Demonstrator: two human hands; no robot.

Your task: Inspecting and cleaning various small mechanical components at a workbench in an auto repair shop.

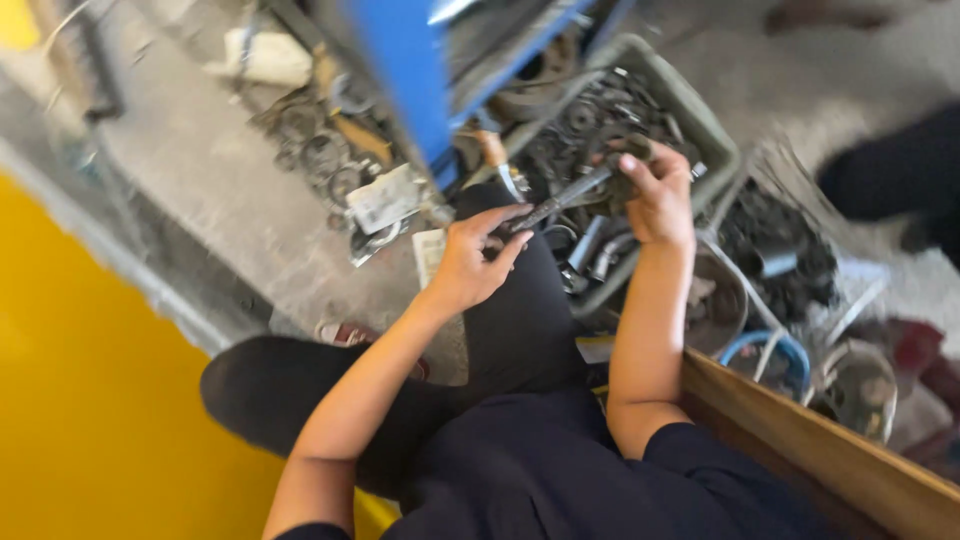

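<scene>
The person sits on the concrete floor (200,200) with knees bent, dark trousers filling the lower middle of the view. Both hands hold one long grey metal wrench (565,197) that lies slanted above the near edge of the grey plastic crate (700,115). The left hand (475,260) is closed on the lower end of the wrench, just outside the crate's near corner, fingers curled over the shaft. The right hand (655,195) is clamped on the upper end, over the crate's inside, thumb pressed on top. The crate is full of dark metal parts, rings and sockets (590,115). To the left of the crate stands a blue metal frame (410,70), with more gears and scrap (320,150) on the floor beyond it. To the right of the crate lies a heap of black parts (775,255), and nearer the person a wooden board (820,450).
</scene>
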